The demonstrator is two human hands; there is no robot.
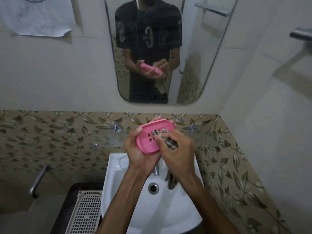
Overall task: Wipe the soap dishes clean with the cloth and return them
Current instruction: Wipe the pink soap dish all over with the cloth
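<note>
My left hand (140, 152) grips a pink soap dish (148, 142) with drain slots, holding it tilted above the white sink (121, 196). My right hand (179, 149) pinches a checked cloth (170, 143) and presses it into the dish's hollow. The cloth's loose end (171, 180) hangs down under my right wrist over the basin. The mirror (194, 48) above reflects the same hold.
A glass shelf (108, 137) on metal pegs runs along the leaf-patterned tiles just behind the dish. The tap (156, 169) stands below my hands. A beige perforated basket (84, 215) sits left of the sink, with a wall spout (38, 179) further left. A towel bar (298, 35) juts out on the right wall.
</note>
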